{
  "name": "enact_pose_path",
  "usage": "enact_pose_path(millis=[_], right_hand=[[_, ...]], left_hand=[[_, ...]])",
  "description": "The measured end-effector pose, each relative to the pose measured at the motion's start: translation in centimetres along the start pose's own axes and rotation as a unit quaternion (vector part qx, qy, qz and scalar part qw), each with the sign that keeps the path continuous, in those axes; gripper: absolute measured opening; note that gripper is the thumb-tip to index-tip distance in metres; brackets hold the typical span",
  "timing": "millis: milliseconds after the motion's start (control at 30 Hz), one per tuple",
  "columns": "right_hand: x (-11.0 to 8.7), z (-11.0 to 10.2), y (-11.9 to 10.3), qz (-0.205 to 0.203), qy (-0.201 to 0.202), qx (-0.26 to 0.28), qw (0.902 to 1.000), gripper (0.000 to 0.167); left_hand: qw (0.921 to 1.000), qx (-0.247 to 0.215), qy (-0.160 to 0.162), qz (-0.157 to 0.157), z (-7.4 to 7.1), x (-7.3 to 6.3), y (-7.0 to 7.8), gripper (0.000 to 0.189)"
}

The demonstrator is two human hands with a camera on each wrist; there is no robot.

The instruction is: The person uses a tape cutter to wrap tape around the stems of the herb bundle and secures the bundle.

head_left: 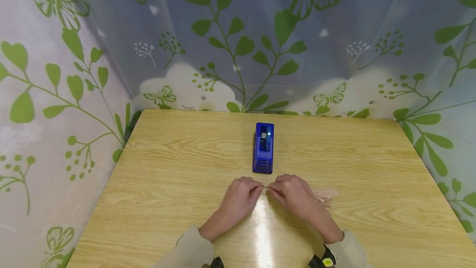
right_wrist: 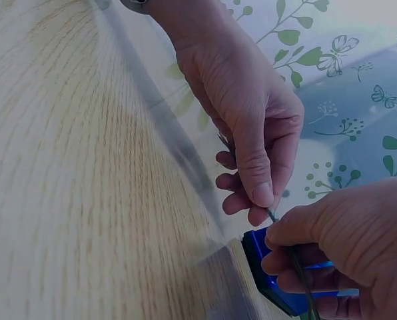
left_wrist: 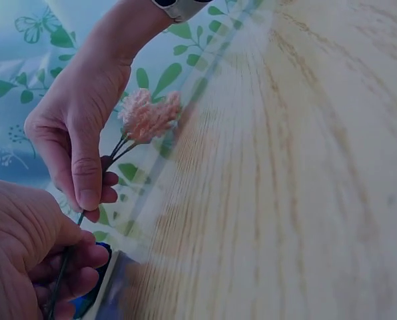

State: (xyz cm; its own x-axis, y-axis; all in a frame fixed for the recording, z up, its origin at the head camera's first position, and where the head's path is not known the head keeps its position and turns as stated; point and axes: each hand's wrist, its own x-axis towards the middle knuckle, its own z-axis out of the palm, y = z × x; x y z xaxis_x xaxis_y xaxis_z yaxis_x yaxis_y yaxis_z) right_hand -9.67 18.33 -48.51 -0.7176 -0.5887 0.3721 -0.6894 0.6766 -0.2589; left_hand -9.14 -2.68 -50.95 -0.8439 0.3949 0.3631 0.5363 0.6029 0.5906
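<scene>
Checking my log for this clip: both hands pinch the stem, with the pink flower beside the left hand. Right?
Wrong side: the flower is beside the right hand, not the left hand, as the head view shows. Both hands pinch the stem.

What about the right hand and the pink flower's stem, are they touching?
Touching: the left wrist view shows the right hand pinching the stem between its thumb and fingers.

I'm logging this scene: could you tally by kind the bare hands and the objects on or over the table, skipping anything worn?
Left hand and right hand: 2
Pink-topped sprig: 1
Blue device: 1
Total: 4
</scene>
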Motion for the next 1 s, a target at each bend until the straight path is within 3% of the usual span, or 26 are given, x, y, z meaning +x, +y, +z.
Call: enact_pose_path(millis=[167, 300, 433, 1000], right_hand=[[0.07, 0.0, -0.01, 0.001, 0.009, -0.002, 1.0, 0.008], [0.1, -0.06, -0.09, 0.028, -0.015, 0.007, 0.9995, 0.004], [0.05, -0.02, -0.13, 0.042, -0.042, -0.001, 0.9983, 0.012], [0.14, -0.07, 0.18, -0.008, -0.003, -0.039, 0.9992, 0.005]], left_hand=[[0.9999, -0.011, 0.008, -0.001, -0.19, 0.04, -0.18, 0.01], [0.9997, -0.025, 0.007, -0.003, -0.41, 0.02, -0.17, 0.011], [0.9997, -0.023, 0.01, -0.002, -0.47, -0.02, -0.16, 0.012], [0.9998, 0.011, 0.01, -0.011, -0.28, 0.12, 0.09, 0.011]])
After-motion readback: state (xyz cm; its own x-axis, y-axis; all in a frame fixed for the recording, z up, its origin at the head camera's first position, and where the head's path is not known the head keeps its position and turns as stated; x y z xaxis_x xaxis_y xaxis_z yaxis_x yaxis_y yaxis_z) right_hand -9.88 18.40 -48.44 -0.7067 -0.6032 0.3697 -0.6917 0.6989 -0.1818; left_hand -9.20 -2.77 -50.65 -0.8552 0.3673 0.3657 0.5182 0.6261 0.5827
